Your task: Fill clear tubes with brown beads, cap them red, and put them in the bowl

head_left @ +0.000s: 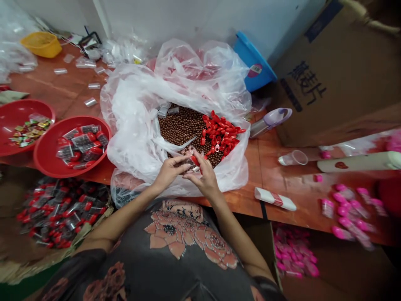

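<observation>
Left hand (170,171), right hand (202,173) pinch red-capped packet (191,164); carton (341,100) shows Chinese characters (307,82)

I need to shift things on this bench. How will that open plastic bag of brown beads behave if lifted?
The thin plastic bag will probably flop rather than hold its shape. The round brown beads look apt to roll and spill through its wide mouth if it tilts. So large a heap may also feel fairly heavy for such flimsy plastic.
</observation>
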A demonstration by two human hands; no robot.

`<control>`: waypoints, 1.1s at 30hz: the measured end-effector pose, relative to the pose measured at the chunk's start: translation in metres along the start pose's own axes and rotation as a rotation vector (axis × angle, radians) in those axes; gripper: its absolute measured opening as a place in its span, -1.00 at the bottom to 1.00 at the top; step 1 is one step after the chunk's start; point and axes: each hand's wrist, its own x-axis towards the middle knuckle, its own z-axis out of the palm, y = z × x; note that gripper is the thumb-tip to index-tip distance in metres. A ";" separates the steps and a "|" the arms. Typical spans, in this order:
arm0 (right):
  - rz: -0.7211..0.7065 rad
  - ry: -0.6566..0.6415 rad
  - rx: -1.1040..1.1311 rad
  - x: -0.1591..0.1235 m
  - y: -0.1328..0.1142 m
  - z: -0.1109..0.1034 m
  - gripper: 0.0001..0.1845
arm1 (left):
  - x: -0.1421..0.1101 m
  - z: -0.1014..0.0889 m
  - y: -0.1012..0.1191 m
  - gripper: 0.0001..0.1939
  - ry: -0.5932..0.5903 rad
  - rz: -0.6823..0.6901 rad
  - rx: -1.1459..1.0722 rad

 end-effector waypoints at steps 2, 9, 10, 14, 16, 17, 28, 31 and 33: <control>-0.032 -0.022 -0.082 0.002 0.005 0.002 -0.01 | 0.001 0.001 -0.003 -0.53 0.020 -0.007 -0.060; -0.046 -0.049 -0.097 0.007 0.013 0.011 -0.08 | 0.002 0.001 -0.012 -0.57 0.071 0.006 -0.154; -0.052 -0.049 -0.088 0.008 0.013 0.011 -0.09 | 0.002 0.001 -0.012 -0.58 0.073 0.006 -0.170; -0.040 -0.048 -0.031 0.010 0.010 0.010 -0.14 | 0.000 0.002 -0.011 -0.60 0.089 -0.016 -0.231; -0.035 -0.027 -0.022 0.011 0.009 0.010 -0.18 | -0.001 0.002 -0.009 -0.61 0.104 -0.017 -0.235; -0.049 -0.011 -0.034 0.011 0.010 0.011 -0.20 | -0.001 0.002 -0.009 -0.61 0.108 -0.013 -0.238; -0.279 -0.051 -0.173 0.015 0.024 0.011 -0.22 | -0.004 0.000 -0.014 -0.59 0.141 -0.020 -0.279; -0.200 -0.043 -0.059 0.012 0.019 0.012 -0.15 | -0.004 -0.004 -0.003 -0.53 0.029 -0.043 -0.261; -0.108 -0.047 0.046 0.011 0.015 0.011 -0.08 | -0.004 -0.007 0.004 -0.44 -0.085 -0.071 -0.229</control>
